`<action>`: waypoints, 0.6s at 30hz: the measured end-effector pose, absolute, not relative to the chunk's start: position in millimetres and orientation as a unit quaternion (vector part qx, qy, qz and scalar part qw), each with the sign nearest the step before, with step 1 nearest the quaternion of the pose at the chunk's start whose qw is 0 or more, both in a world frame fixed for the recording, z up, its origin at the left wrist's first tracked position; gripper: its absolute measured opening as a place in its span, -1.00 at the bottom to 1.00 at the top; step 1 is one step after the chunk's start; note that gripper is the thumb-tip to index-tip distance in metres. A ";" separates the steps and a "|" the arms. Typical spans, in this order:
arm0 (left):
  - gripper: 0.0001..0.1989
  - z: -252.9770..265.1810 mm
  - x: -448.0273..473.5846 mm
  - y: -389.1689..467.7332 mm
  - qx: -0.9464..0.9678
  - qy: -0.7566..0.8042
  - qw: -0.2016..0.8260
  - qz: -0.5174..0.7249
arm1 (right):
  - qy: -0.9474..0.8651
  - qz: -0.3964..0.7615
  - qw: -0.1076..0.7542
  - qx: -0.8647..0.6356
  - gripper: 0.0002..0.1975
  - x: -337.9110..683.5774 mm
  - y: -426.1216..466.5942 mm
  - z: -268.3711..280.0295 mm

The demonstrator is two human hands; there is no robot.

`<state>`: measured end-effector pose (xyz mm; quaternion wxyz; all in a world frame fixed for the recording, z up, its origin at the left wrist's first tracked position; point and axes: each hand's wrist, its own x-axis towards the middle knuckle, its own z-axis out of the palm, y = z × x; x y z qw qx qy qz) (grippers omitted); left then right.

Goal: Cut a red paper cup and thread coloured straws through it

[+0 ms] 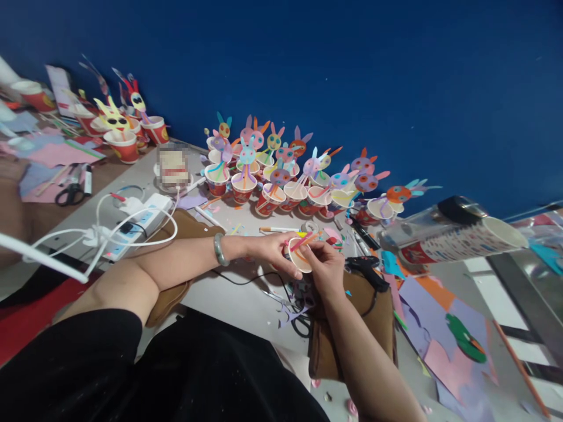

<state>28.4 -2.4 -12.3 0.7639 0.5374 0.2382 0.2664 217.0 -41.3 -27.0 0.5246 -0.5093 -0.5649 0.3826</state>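
My left hand (278, 253) is wrapped around a small paper cup (303, 262), its pale open mouth tilted toward me. Closed at the cup's right rim is my right hand (326, 266), with the thumb at the inner wall. Pink and orange strips (302, 239) show at the cup's top edge, near the right thumb. How far the right fingers reach behind the cup is hidden. Below the hands lie scissors (301, 326) and purple paper scraps (288, 315). A black glue gun (367, 268) rests just right of my right hand.
Several red-and-white cups with paper rabbit heads (270, 199) line the blue wall. A white power strip (141, 225) with looping cables sits at left. Stacked cups in a clear sleeve (453, 237) lie at right, above coloured paper sheets (422, 310). A brown cloth (378, 334) lies under my right forearm.
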 end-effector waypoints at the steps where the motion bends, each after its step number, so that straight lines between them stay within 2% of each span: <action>1: -0.18 -14.1 28.7 -1.8 0.549 0.231 0.760 0.259 | -0.563 0.387 0.526 -0.507 -0.67 216.7 -41.4 -26.4; 4: -0.18 -17.8 29.1 0.8 0.573 0.231 0.744 0.255 | -0.558 0.399 0.524 -0.505 -0.66 216.3 -41.9 -24.8; 10: -0.33 -9.8 28.4 2.3 0.563 0.227 0.738 0.295 | -0.554 0.383 0.533 -0.512 -0.64 219.2 -42.9 -25.0; 15: -0.46 4.3 25.7 1.1 0.558 0.220 0.715 0.359 | -0.531 0.390 0.581 -0.478 -0.50 223.0 -42.5 -29.6; 18: -0.45 9.2 24.7 -0.3 0.555 0.235 0.700 0.382 | -0.548 0.411 0.565 -0.460 -0.38 220.2 -42.9 -31.1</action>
